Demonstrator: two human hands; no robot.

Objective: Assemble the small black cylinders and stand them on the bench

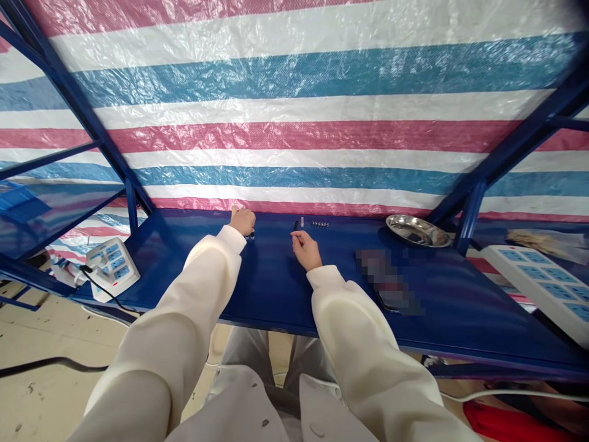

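Observation:
Both my arms in white sleeves reach over a blue metal shelf [276,282]. My left hand [243,221] rests near the back edge with its fingers curled over a small dark piece I cannot make out. My right hand [304,248] lies further right, fingers pinched on a small thin dark part. Just behind it stand a small black piece [296,225], a small white piece [302,221] and a short row of tiny dark parts [320,224].
A round metal dish [418,231] sits at the back right. A white power strip [113,265] lies at the left end, another power strip [543,287] at the right. A striped tarp [294,104] hangs behind. Blue frame posts [469,218] rise at both sides.

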